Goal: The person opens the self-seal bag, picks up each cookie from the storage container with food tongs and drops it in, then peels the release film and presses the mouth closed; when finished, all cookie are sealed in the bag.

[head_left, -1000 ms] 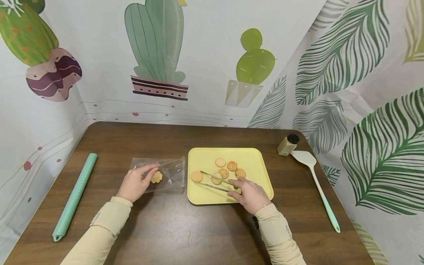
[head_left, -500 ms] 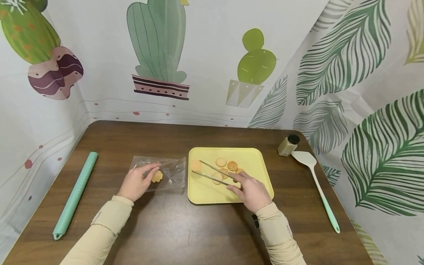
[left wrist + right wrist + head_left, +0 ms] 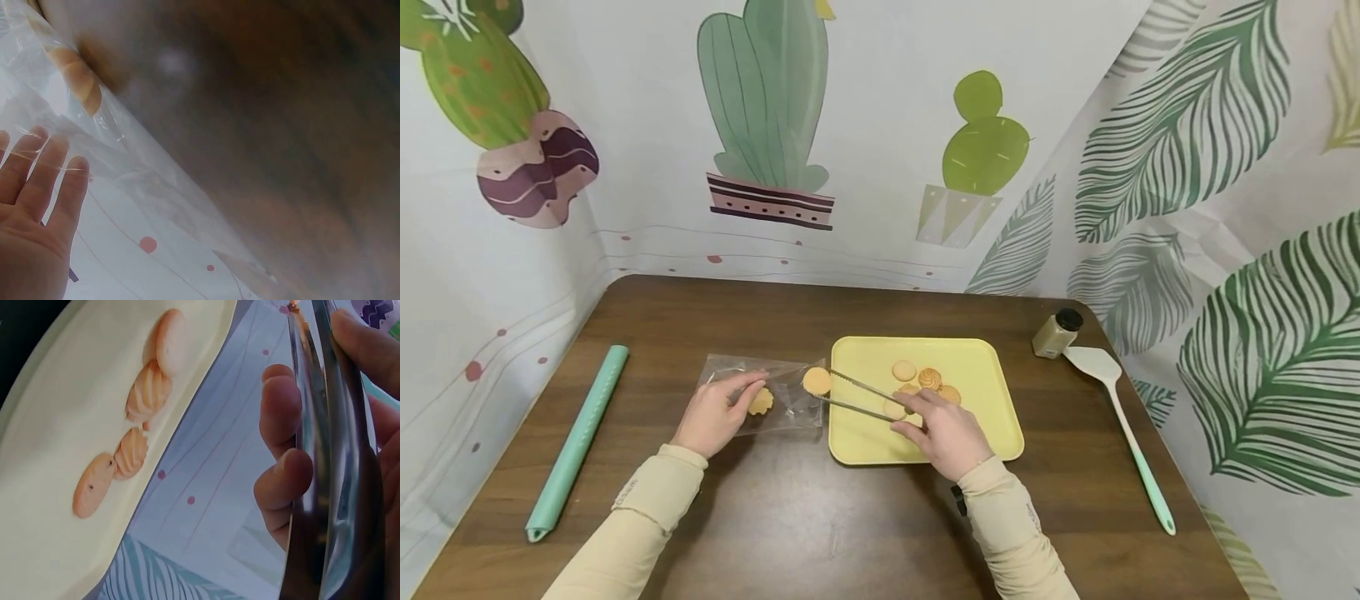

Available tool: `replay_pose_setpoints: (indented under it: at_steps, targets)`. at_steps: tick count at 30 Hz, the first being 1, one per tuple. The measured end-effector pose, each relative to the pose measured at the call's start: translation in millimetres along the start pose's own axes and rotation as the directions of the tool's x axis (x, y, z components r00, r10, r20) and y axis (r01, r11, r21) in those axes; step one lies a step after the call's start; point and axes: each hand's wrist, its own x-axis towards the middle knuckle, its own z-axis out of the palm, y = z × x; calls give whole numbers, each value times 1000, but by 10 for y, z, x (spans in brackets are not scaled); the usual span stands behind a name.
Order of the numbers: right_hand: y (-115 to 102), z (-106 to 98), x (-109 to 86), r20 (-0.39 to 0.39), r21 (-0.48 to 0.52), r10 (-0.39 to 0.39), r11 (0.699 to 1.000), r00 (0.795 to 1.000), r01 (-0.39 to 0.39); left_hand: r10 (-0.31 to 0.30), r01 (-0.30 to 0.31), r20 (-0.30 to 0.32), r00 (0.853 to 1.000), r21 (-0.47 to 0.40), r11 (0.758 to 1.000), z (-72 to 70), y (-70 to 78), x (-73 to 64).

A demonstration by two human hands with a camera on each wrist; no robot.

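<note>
My right hand (image 3: 947, 433) grips metal tongs (image 3: 861, 408), also plain in the right wrist view. At the tongs' tips a round cookie (image 3: 817, 381) is held over the right, raised edge of a clear plastic bag (image 3: 797, 417). My left hand (image 3: 718, 412) pinches the bag's upper layer; in the left wrist view its fingers (image 3: 69, 187) reach up against the plastic. Inside the bag lies a wavy-edged cookie (image 3: 761, 402). Several cookies, among them a swirled cookie (image 3: 929, 378), lie on a yellow tray (image 3: 992, 425) below the tongs.
A green rolled-up mat or tube (image 3: 578, 442) lies at the left. At the right are a black-lidded jar (image 3: 1056, 333) and a white spatula (image 3: 1120, 417) with a green handle end. A printed cloth hangs behind the wooden table (image 3: 790, 517).
My right hand has moved left with the tongs, carrying the round cookie off the tray's left side to the bag's edge. The left hand stays in place on the bag.
</note>
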Motion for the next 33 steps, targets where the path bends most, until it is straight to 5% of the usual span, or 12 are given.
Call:
replay_pose_setpoints:
  at_steps: [33]
  targets:
    - [-178,323,281,140,39,-95,995,986,90,-7,7,-19,1000,-12,1000,8,6,8]
